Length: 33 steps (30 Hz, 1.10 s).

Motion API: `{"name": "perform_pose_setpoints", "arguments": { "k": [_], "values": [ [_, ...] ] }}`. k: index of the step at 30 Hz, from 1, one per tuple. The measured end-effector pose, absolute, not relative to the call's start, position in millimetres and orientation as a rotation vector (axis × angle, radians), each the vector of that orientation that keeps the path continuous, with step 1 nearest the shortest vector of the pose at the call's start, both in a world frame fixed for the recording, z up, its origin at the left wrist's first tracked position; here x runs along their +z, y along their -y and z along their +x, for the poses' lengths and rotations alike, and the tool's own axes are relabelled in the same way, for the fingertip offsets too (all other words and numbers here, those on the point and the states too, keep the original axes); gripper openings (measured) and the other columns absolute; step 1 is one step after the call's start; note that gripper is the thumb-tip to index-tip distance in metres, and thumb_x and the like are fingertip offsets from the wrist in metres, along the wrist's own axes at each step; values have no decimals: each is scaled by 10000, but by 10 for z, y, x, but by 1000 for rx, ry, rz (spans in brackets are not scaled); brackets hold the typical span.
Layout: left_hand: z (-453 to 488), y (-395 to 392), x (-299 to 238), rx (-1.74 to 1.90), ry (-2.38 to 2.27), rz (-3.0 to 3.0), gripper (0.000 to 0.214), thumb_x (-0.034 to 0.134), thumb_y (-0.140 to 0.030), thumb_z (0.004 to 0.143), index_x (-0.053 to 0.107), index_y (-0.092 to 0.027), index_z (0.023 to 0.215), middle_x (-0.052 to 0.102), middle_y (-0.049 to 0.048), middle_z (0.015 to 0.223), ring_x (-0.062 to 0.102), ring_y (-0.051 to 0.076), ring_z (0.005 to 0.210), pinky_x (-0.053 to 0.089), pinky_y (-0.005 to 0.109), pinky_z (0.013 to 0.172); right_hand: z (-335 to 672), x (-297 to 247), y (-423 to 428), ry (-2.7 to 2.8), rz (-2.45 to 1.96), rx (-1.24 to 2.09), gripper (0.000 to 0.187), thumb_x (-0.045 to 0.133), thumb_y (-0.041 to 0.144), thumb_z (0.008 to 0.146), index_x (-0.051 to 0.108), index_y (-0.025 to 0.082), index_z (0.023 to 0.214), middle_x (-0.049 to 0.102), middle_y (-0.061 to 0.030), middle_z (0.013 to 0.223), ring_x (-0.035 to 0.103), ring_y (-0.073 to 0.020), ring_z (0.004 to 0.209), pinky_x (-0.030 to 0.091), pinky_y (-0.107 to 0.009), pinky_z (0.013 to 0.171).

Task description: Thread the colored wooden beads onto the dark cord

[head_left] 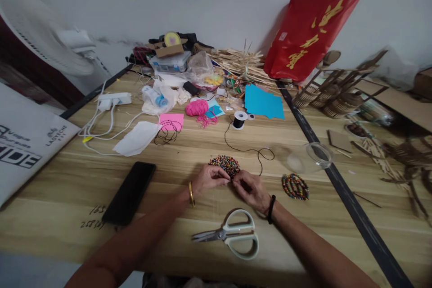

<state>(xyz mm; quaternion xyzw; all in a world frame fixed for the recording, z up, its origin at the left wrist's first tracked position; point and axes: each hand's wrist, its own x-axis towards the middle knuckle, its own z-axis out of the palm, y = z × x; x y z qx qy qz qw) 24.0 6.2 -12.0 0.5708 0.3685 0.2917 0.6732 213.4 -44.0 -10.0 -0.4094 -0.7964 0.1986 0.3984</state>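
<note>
My left hand is closed in a pinch at the near edge of a pile of small multicoloured beads. Facing it, my right hand is pinched too, and the fingertips of both almost meet. A tiny dark bit shows between them, too small to make out. Thin black cord runs from a spool and loops down behind my right hand, where its end is hidden. Strung bead bracelets lie right of that hand. Scissors with pale green handles rest nearer me.
A black phone lies at left, below white paper and a power strip. Pink yarn, blue sheets and thin wooden sticks are farther back. A clear round container stands right, near woven baskets.
</note>
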Motion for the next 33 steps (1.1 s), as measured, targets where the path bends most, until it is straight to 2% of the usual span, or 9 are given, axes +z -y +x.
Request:
{"name": "perform_pose_setpoints", "arguments": {
  "k": [10,17,33],
  "values": [
    [235,-49,-85,665,-795,1293,332,800,-362,573,685,-91,727,678,45,678,580,106,608,435,215,610,2143,-104,446,2029,-1049,520,104,480,206,898,540,188,815,591,-28,692,532,-125,583,418,-227,544],
    [238,-59,-95,652,-769,1240,331,815,-325,551,699,-92,756,687,45,698,589,108,644,442,214,637,2144,-105,448,2035,-1032,536,110,466,209,907,545,190,833,607,-37,714,554,-135,614,435,-240,570],
    [220,-73,-125,638,-764,1327,277,783,-312,604,704,-97,760,699,63,757,616,131,692,466,240,693,2140,-111,447,2032,-1043,515,112,479,212,906,548,190,821,609,-35,705,554,-131,602,434,-236,557]
  ]
}}
